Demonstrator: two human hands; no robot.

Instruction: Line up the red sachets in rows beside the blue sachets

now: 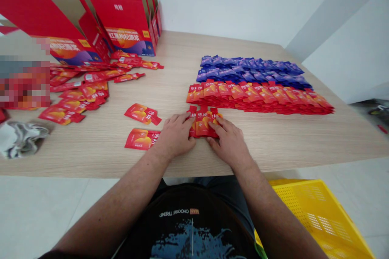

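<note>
Between my hands on the wooden table [267,141] lies a small overlapping group of red juice-style sachets [203,123]. My left hand [175,135] grips its left side, and my right hand [227,143] grips its right side. Just left of my left hand are two loose red sachets [142,139], the upper one [142,114] lying apart from it. Beyond my hands, a long overlapping row of red sachets [258,98] runs across the table, with rows of blue-purple sachets [249,71] behind it. A loose scatter of red sachets [79,93] covers the far left.
Open red cardboard cartons [121,8] stand at the far left corner. A crumpled grey cloth [21,139] lies at the left edge, and part of the left side is pixelated. A yellow plastic crate [319,218] sits on the floor at my right.
</note>
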